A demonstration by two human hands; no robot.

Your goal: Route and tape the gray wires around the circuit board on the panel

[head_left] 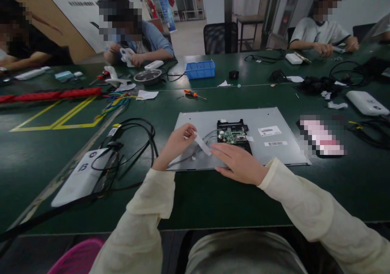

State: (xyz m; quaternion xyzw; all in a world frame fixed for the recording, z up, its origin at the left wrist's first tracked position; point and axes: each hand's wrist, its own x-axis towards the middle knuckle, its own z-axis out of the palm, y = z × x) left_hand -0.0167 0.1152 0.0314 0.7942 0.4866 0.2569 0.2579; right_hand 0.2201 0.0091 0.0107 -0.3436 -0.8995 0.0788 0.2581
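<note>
My left hand [182, 140] is closed in a pinch on the upper end of a white tape strip [202, 144]. The strip slants down to the right, where its lower end meets the fingertips of my right hand [236, 162]. That hand's fingers are stretched out, with the thumb apart below them. Both hands are over a flat grey metal panel [198, 119], which lies on the table. On it sits a green circuit board [233, 134] in a black frame, partly hidden by my right hand. Grey cables [210, 134] run leftward from the board, beneath the strip.
Left of the panel lie a white power bank [81, 176] and coiled black cables [137, 123]. A pink phone [323, 138] is to the right. Beyond the panel are an orange screwdriver [191, 93], a blue basket [200, 70] and a metal bowl [148, 77]. Several people sit across the table.
</note>
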